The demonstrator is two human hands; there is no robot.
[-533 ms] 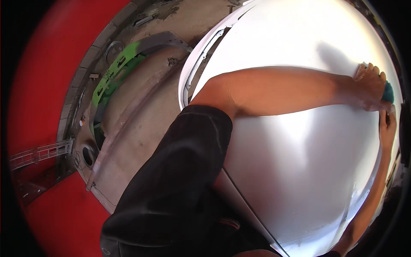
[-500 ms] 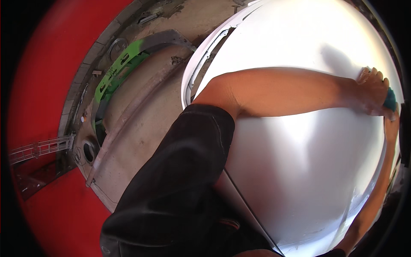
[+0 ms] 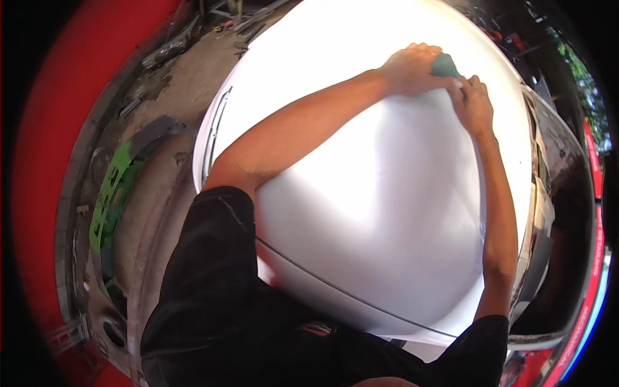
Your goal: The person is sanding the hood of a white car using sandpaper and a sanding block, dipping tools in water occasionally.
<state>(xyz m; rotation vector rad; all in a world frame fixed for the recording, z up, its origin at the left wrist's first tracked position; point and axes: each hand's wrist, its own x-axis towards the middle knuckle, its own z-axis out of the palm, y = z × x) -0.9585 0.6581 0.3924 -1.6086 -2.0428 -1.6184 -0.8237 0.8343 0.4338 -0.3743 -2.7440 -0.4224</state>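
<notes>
Nearest is the black shirt, by the near edge of the big, shiny white panel. The L arm goes across from the left edge; the R arm goes up w/ the right edge beside it.

Farther out, toward the panel's far right edge but in from it, is the small teal pad. The L hand is on it, palm down, w/ thumb and fingers clamped round it, as best I can see. The R hand is at the pad's other side, fingers bent and touching the L thumb (can't tell if they grip the pad too).

Half a sec ago the hands were way over at the right rim of the view. Now they're up near the top middle, and the R sleeve shows. The head has turned, so I can't tell how far the pad slid. Prob. it's the same work, both hands still at the pad, just easier to see.

Past the left edge, well apart, is a green frame; then a red wall or sheet. Far off past the right edge are some leaves.
</notes>
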